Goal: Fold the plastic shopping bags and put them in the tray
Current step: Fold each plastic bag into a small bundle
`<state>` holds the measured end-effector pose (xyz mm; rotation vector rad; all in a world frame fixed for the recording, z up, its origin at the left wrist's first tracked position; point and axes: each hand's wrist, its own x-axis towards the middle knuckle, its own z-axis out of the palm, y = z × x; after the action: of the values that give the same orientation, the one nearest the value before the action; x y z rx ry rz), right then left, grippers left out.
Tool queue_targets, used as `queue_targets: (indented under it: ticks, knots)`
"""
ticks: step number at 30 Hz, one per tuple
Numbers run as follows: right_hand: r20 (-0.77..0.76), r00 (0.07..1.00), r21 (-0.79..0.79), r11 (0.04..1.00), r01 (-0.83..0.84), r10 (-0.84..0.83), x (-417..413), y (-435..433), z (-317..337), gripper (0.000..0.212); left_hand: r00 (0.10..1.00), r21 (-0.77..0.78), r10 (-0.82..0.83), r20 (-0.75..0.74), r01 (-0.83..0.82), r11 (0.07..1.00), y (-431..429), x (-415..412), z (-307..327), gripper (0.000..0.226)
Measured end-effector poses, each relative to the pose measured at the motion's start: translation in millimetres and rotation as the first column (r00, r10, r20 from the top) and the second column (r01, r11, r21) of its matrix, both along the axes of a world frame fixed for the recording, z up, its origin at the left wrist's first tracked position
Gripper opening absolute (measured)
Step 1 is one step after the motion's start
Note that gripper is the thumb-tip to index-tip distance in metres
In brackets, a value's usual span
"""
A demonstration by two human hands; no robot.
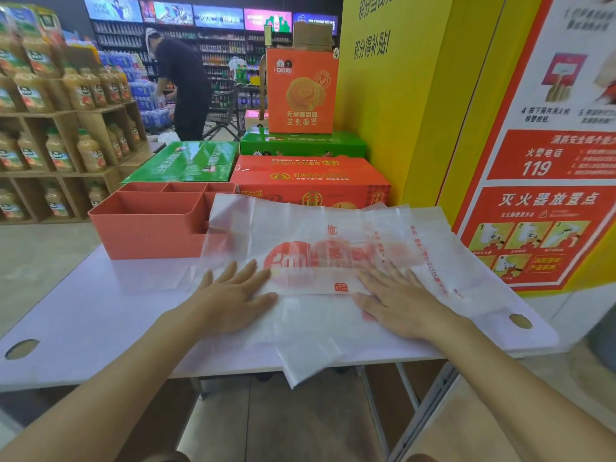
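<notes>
Left hand (233, 295) and right hand (396, 305) are both flat, palms down, fingers straight and a bit spread. They're pressing on the plastic shopping bags (316, 235) and not gripping anything. The bags are thin, see-through white with red print, spread wide across the right half of the bench (100, 311). It looks like more than one layer, but I honestly can't tell how many. One corner flops over the near edge of the bench, and the far left corner rides up against the right side of the tray (146, 228). The tray is salmon-coloured with dividers, sits at the back left of the bench, and has no folded bag showing in the compartments I can see. So I'd say this is the very start: smoothing the plastic out before the first fold. The next move probably calls for pinching one edge and bringing it across while the other hand pins the sheet, since this stuff looks slippery and will likely trap air and slide. Just behind the bench are a red carton (310, 181) and a green carton (186, 161). Shelves of juice bottles (33, 95) are off to the left, and a person (180, 85) is bending over further back.
</notes>
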<state>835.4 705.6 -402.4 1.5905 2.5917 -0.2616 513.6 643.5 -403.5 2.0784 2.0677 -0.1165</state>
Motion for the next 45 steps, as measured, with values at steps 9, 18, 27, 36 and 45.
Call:
queue_targets:
  ticks: [9, 18, 27, 36, 45]
  knots:
    - [-0.03, 0.995, 0.124, 0.989, -0.086, 0.09, -5, -8, 12, 0.06, 0.975, 0.102, -0.176, -0.134, 0.19, 0.976, 1, 22, 18, 0.056]
    - [-0.079, 0.989, 0.18, 0.978, -0.109, 0.125, -14, -12, 28, 0.05, 0.984, 0.185, -0.147, -0.096, 0.163, 0.969, 3, 28, 33, 0.044]
    - [-0.168, 0.981, 0.2, 0.978, -0.06, 0.095, 12, -8, 43, 0.034, 0.989, 0.123, -0.049, 0.139, 0.032, 0.992, -3, 5, 66, 0.038]
    - [-0.338, 0.941, 0.115, 0.993, 0.034, 0.006, 26, 4, 64, 0.036, 0.996, 0.154, -0.008, 0.094, -0.007, 0.988, 6, -11, 92, 0.032]
    - [-0.101, 0.99, 0.222, 0.968, 0.117, -0.096, 20, 27, 76, 0.051, 0.998, 0.129, 0.057, -0.028, -0.053, 0.99, 33, -20, 83, 0.039]
